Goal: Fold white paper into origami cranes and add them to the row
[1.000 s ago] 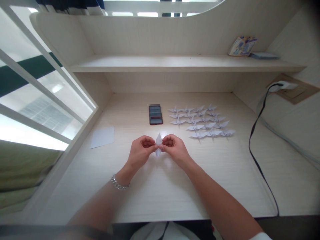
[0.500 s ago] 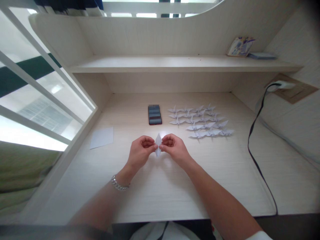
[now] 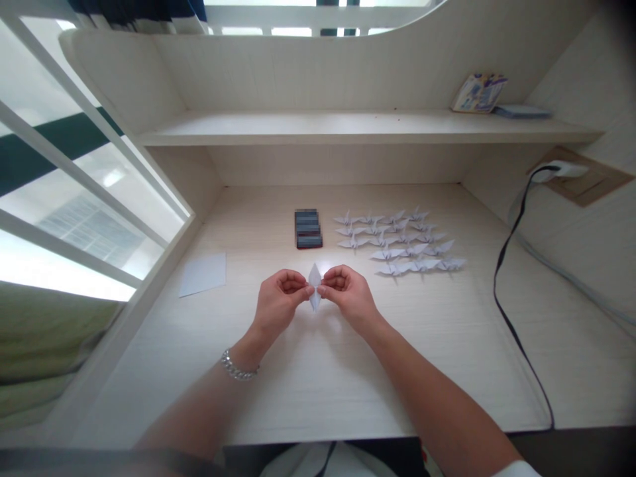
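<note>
Barely any movement: small folded paper still pinched by left hand and right hand

Since the earlier frames, only a slight shift is seen: the small folded paper, a pointed diamond, is turned a touch more upright, while both hands are kept in nearly the same place. From this it may be judged that the same fold is still being worked, with no new stage begun.

The paper is held over the middle of a pale desk, its tips pointed far and near; whether the surface is touched cannot be told. Its left side is clamped by the left thumb and fingers, its right side by the right ones, and the thumb tips are brought close together at its centre. A silver chain bracelet is worn on the left wrist.

Farther off to the right, white paper birds are set out in close rows. Just beyond the hands, a dark rectangular object is laid flat, its face blurred. At the left, well apart, a flat white sheet is laid.
</note>
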Tool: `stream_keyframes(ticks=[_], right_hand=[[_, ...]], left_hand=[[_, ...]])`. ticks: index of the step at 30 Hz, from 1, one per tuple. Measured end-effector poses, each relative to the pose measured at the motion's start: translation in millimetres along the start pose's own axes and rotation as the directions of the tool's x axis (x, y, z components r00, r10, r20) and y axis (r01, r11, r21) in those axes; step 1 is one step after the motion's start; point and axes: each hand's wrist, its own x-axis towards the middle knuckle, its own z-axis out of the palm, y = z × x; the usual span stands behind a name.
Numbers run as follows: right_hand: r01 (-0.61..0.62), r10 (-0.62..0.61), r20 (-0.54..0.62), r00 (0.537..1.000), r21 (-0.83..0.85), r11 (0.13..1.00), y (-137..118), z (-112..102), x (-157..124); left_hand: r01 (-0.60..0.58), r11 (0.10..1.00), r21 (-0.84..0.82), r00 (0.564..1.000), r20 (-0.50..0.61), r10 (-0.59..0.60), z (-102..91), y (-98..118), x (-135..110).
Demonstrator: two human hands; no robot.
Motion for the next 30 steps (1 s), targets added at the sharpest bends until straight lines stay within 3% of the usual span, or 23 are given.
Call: stream_keyframes(ticks=[6,17,21,24,30], right_hand=[[-0.018,0.013,0.059,0.998,0.077,0.997,-5,1,-2],[0.122,-0.122,0.001,0.992,-0.040,0.992,3,2,0],[0.219,-0.256,-0.092,0.962,-0.295,0.930,1,4,-6],[0.285,-0.343,-0.058,0.937,-0.438,0.853,-2,7,-10],[0.169,-0.164,0.040,0.986,-0.250,0.953,5,8,-7]], left_hand=[[-0.044,0.999,0.000,0.999,-0.029,0.044,-2.5,-1,1],[-0.090,0.995,0.050,0.995,-0.029,0.092,2.1,-1,-2],[-0.158,0.974,0.164,0.982,-0.079,0.172,3.1,-2,-3],[-0.211,0.947,0.243,0.965,-0.104,0.241,4.0,-3,-5],[-0.247,0.897,0.367,0.957,-0.050,0.284,5.9,-4,-10]])
